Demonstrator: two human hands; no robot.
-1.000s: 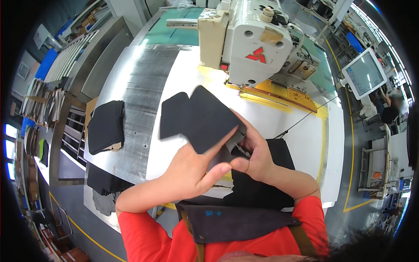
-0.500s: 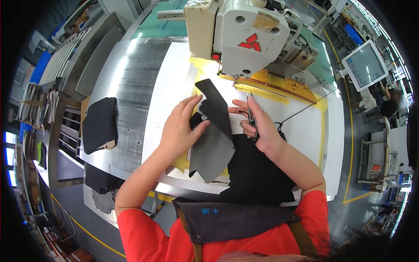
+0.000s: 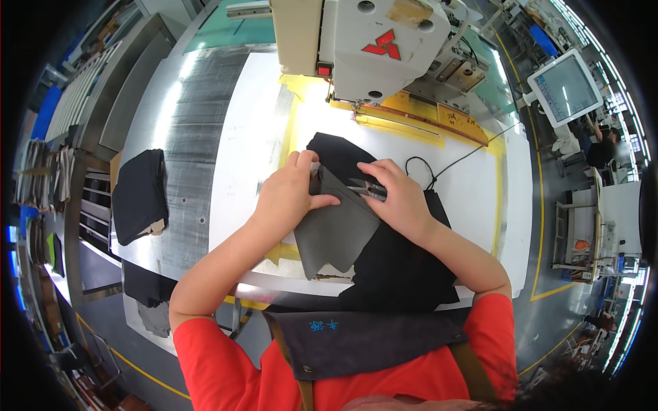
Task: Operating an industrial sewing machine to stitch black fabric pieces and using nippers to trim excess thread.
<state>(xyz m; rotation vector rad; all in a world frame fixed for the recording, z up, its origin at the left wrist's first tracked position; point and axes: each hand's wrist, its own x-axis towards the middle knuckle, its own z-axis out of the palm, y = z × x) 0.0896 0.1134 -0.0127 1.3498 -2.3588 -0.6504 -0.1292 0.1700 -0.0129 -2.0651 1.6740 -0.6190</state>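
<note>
My left hand [image 3: 286,193] is closed on the upper left edge of a cut fabric piece [image 3: 332,236], its thumb lying across the surface. The piece is grey on the face toward me, with a black part at its upper end. In my right hand [image 3: 404,202] is a pair of thread snips [image 3: 368,188], blades pointing left over the grey fabric near my left thumb. Whether the blades touch a thread is too small to tell. A larger black fabric piece [image 3: 404,267] lies beneath, reaching the table's front edge.
A large white sewing machine head [image 3: 363,51] stands at the back, beside a yellow-taped guide [image 3: 411,123]. A black cord [image 3: 456,168] loops right of my hands. Folded black fabric [image 3: 140,195] lies left on the metal table. A screen [image 3: 565,88] is at far right.
My right hand has turned and brought the snips left onto the fabric. The fabric's upper black part has spread out flatter. The view has shifted slightly.
</note>
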